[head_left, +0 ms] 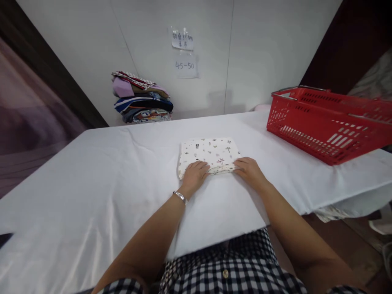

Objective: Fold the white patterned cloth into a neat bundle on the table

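Folded printed cloth [210, 154] on the white surface [92, 175]

Small, cream, dotted with tiny motifs, folded square. Left hand [194, 173] pinches its near edge at 7 o'clock, right hand [249, 169] grips at 5 o'clock; cloth lies toward 12.

A lower paper note [185, 65] taped to the white wall [260, 49] reads "45-50". The upper paper note [182, 40] above it carries handwritten characters too small to read.

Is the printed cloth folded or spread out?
Folded: the printed cloth is a compact rectangle with layered edges under the left hand and right hand.
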